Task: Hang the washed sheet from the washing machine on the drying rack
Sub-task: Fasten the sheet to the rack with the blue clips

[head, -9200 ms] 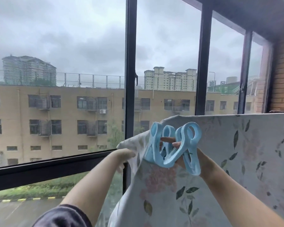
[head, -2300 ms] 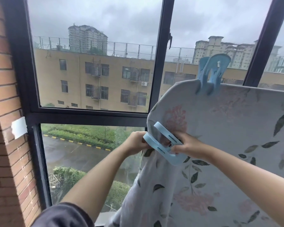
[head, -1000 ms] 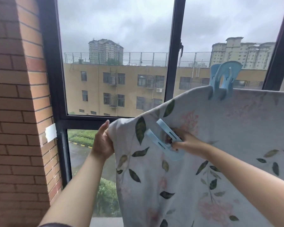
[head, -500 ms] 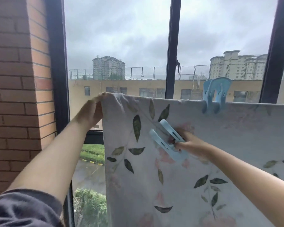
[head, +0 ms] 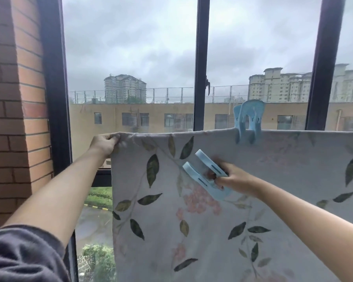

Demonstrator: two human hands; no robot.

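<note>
A pale sheet (head: 222, 224) printed with green leaves and pink flowers hangs over a rail that it hides, filling the lower right of the view. My left hand (head: 104, 142) grips its top left corner and holds that edge stretched level. My right hand (head: 231, 180) grips a large light-blue clothes peg (head: 205, 179) in front of the sheet, jaws pointing up and left, below the top edge. A second blue peg (head: 248, 124) is clamped on the top edge to the right.
A brick wall (head: 12, 119) stands close on the left. Dark window frames (head: 201, 64) run just behind the sheet, with buildings and a wet road outside. My dark sleeve (head: 22, 255) fills the lower left corner.
My left hand has pulled the sheet's corner up and out to the left, so the top edge now lies straight. My right hand has kept the peg low in front of the sheet.
</note>
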